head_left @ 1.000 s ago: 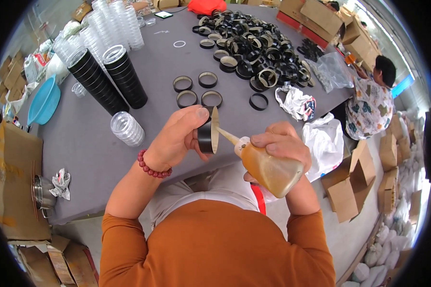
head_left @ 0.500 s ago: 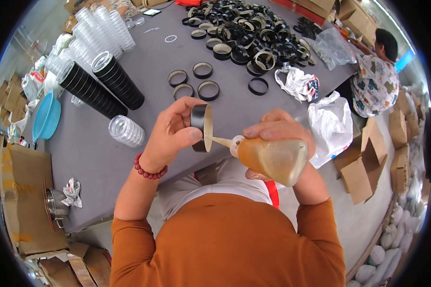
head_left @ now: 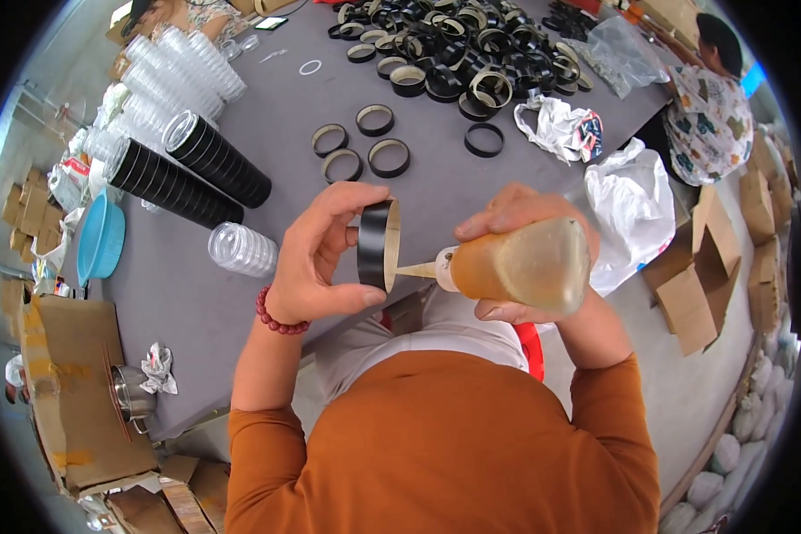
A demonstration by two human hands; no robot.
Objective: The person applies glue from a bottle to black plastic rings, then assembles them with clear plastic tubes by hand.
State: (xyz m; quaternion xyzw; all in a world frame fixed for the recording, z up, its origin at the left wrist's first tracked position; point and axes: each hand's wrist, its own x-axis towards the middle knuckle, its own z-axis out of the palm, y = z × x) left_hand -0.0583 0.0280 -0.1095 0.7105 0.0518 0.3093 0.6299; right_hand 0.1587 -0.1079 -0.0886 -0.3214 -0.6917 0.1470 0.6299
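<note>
Upright between the fingers and thumb of my left hand (head_left: pixel 316 258) is a black ring (head_left: pixel 374 247) with a beige inner wall. My right hand (head_left: pixel 529 214) grips a clear squeeze bottle (head_left: pixel 525 267) of amber liquid, tipped on its side. Its tapered nozzle (head_left: pixel 418 270) points left, with the tip at the ring's open side; whether it touches the inner wall I cannot tell. Beyond my hands, several similar rings lie on the grey table, among them one black ring (head_left: pixel 389 157) in a small group and another ring (head_left: pixel 484 140) apart to the right.
A large heap of black rings (head_left: pixel 462 53) covers the far table. At left stand black-banded stacks (head_left: pixel 218 160), clear plastic lids (head_left: pixel 243 249) and a blue basin (head_left: pixel 100 238). White plastic bags (head_left: pixel 631 205) and an open carton (head_left: pixel 698 267) are at right. A person (head_left: pixel 712 116) sits far right.
My left thumb has shifted lower along the ring, and the ring has turned slightly. The bottle has moved a little right and up, its nozzle staying at the ring. The whole view has shifted slightly.
</note>
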